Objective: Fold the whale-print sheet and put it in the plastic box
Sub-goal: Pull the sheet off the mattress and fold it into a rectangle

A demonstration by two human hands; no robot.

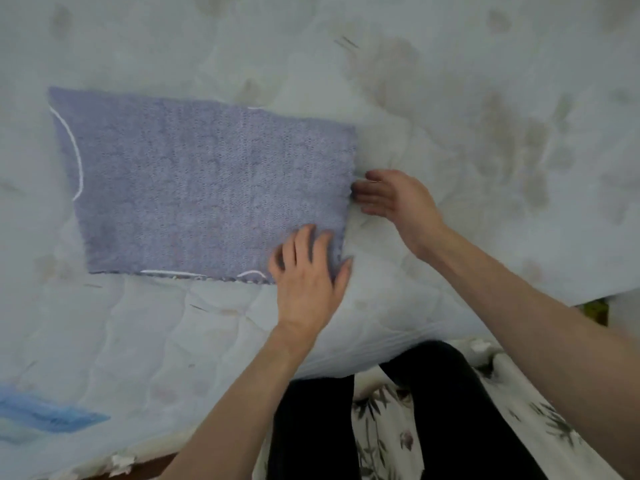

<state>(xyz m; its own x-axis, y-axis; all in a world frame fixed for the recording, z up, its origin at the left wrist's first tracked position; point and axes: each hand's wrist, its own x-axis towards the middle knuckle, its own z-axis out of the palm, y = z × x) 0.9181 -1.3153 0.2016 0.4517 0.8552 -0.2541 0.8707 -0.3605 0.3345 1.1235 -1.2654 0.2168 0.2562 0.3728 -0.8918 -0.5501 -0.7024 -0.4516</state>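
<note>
Right now my left hand [306,271] lies flat with straight fingers on the near right corner of the whale-print sheet [204,188], pressing it down and grasping nothing. My right hand [394,199] is just past it, at the middle of the sheet's right edge, fingers relaxed and touching the fold line from the side; that grip is released too. The sheet is a folded lavender rectangle resting on the mattress [450,116]. Its long axis runs left to right, so nearly all of it stretches away to the left of both hands. Since both hands sit at the right-hand short edge, I judge the next fold would carry that end leftward over the rest, with the left hand the nearer one to lift it.

The mattress is pale, quilted and blotched with faded marks; a blue label [52,415] shows at its near left edge. Nearest of all are my dark trouser legs [346,427] and a floral cloth [502,410] below. The plastic box is not in view.
</note>
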